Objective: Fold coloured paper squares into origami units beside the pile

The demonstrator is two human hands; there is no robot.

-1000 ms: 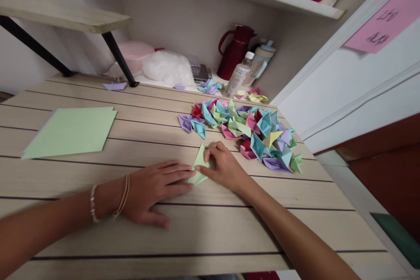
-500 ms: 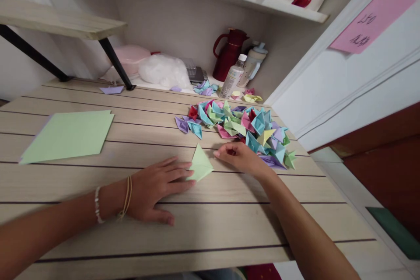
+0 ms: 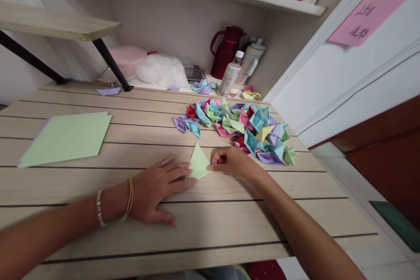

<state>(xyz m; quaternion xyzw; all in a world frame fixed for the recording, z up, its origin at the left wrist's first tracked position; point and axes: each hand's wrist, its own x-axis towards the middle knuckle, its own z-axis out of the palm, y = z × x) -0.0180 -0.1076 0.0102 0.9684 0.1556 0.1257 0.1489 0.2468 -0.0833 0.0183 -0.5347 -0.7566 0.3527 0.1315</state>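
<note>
A light green sheet of paper, folded to a small pointed shape, lies on the slatted wooden table. My left hand rests flat with fingers spread, its fingertips on the paper's left side. At the right corner, the thumb and forefinger of my right hand pinch the paper's edge. Just beyond that hand is a heap of folded paper boats in blue, green, pink, purple, red and yellow.
A stack of green paper lies at the left. Along the back stand a clear bottle, a dark red jug and a pale cup, beside a white plastic bag. A raised wooden shelf overhangs the back left.
My right hand has moved left and down onto the paper's right corner and now pinches it. The left hand stays on the paper. The view has shifted slightly.
</note>
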